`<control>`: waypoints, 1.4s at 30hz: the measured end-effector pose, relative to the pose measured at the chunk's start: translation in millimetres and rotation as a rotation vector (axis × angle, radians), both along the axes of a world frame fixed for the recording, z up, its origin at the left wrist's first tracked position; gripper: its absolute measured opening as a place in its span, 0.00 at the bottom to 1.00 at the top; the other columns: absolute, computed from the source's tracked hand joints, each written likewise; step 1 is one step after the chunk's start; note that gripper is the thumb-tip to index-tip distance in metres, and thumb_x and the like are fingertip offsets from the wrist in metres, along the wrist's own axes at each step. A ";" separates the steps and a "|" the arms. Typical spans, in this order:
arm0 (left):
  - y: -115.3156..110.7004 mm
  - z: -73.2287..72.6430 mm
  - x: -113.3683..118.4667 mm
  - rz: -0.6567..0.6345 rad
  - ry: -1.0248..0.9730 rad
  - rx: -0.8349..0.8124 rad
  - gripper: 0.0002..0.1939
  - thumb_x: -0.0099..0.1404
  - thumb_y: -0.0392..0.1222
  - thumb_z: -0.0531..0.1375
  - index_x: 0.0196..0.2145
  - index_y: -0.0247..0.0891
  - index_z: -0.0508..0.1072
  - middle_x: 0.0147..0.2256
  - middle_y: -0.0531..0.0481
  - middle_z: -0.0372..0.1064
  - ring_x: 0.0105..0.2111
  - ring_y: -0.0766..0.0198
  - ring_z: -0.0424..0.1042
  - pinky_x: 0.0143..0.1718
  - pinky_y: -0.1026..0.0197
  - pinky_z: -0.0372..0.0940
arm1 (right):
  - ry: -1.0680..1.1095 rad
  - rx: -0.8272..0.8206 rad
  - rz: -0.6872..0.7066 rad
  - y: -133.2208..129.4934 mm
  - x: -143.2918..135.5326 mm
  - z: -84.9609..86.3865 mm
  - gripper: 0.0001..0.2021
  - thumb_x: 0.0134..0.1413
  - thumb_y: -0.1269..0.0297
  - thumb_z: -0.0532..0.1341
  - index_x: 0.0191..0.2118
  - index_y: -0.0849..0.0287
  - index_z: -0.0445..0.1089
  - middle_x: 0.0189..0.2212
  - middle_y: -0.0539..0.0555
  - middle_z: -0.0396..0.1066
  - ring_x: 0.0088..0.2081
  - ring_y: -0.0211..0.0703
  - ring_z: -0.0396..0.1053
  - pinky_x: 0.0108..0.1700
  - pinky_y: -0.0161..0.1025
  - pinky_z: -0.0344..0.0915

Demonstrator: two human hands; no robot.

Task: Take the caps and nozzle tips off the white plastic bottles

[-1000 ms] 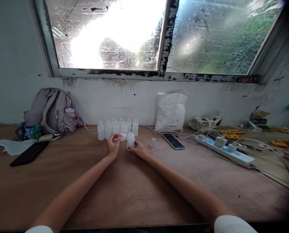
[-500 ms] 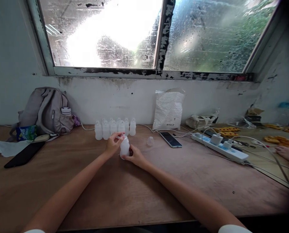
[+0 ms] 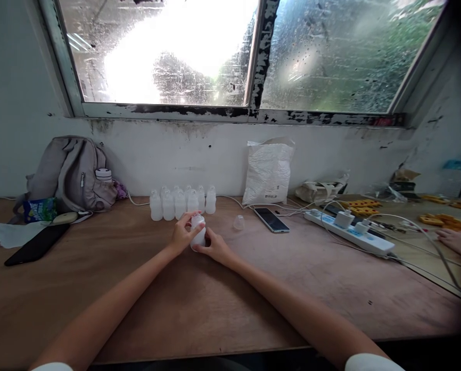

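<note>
One white bottle (image 3: pixel 198 239) stood upright near the middle of the tabletop (image 3: pixel 199 314), our left hand (image 3: pixel 182 233) closed around its upper part and our right hand (image 3: pixel 216 248) around its lower side. Doing this well, we judged, called for a steady low grip and even pressure above, without squeezing the wall. Similar translucent bottles (image 3: pixel 169 205) lined the back edge, their contents beyond our telling

The nearest bottle (image 3: pixel 198 238) is milky white; the backpack (image 3: pixel 56 172) grey; the tabletop (image 3: pixel 199 314) brown.
</note>
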State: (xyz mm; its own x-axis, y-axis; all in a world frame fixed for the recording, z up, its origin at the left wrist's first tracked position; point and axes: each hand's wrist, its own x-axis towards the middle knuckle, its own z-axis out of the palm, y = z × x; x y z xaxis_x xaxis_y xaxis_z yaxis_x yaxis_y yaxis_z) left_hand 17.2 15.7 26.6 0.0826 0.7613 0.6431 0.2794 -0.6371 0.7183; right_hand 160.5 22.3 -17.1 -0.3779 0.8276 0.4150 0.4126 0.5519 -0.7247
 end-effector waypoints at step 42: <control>3.4 -22.0 10.6 0.114 -0.152 0.025 0.18 0.52 0.43 0.59 0.41 0.40 0.64 0.38 0.49 0.67 0.36 0.63 0.67 0.39 0.61 0.62 | -0.048 0.011 0.019 -2.4 -0.2 1.5 0.17 0.40 0.54 0.60 0.35 0.60 0.60 0.26 0.49 0.64 0.26 0.36 0.60 0.29 0.34 0.57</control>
